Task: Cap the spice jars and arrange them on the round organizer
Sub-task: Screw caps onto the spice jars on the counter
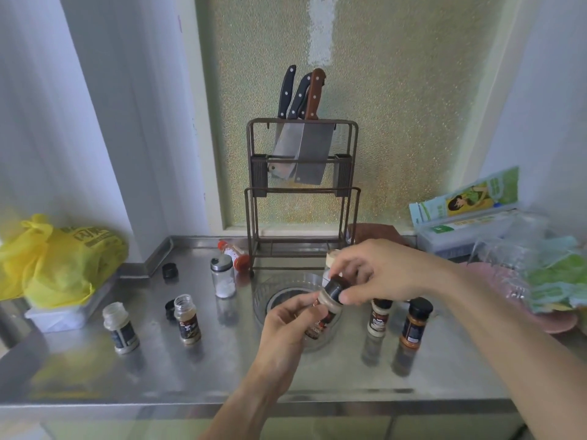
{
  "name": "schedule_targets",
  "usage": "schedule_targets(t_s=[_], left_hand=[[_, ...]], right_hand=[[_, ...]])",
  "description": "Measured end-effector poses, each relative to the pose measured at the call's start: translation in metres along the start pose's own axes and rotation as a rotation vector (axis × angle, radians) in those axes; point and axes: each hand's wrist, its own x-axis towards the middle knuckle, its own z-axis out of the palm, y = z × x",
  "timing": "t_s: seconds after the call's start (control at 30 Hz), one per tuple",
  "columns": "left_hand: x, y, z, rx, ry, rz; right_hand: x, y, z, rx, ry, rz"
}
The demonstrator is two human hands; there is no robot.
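Steel counter (197, 369): two uncapped jars (187, 319), two loose caps (169, 270).

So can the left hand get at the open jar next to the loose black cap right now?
Probably not yet: the left hand grips a spice jar being capped. The open jar itself stands unobstructed on the counter.

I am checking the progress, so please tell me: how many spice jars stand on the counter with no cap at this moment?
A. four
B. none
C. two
C: two open jars stand at the left with bare necks, near two loose black caps.
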Motion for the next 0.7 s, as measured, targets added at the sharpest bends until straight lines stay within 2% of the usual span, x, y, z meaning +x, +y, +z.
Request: schedule_targets(t_s=[0.1, 0.23, 0.33, 0.47, 0.57, 0.7], left_hand=[[-0.001, -0.002, 0.000, -0.001, -0.020, -0.002], [-0.002, -0.004, -0.001, 0.021, -0.028, -0.001], [-0.002, -0.005, -0.002, 0.025, -0.034, 0.006], [-0.003, -0.008, -0.001, 0.023, -0.042, 0.001], [-0.003, -0.013, 0.000, 0.032, -0.037, -0.006], [-0.003, -0.016, 0.000, 0.064, -0.046, 0.022]], right_hand=[[-0.002, 0.000, 0.001, -0.067, 0.002, 0.058], [-0.003, 0.003, 0.004, 0.061, -0.012, 0.047], [-0.003, 0.003, 0.006, -0.047, 0.023, 0.115], [-0.003, 0.006, 0.008, 0.053, 0.019, 0.047], [-0.002, 0.007, 0.011, -0.027, 0.077, 0.090], [-0.002, 0.015, 0.018, 0.028, 0.062, 0.010]])
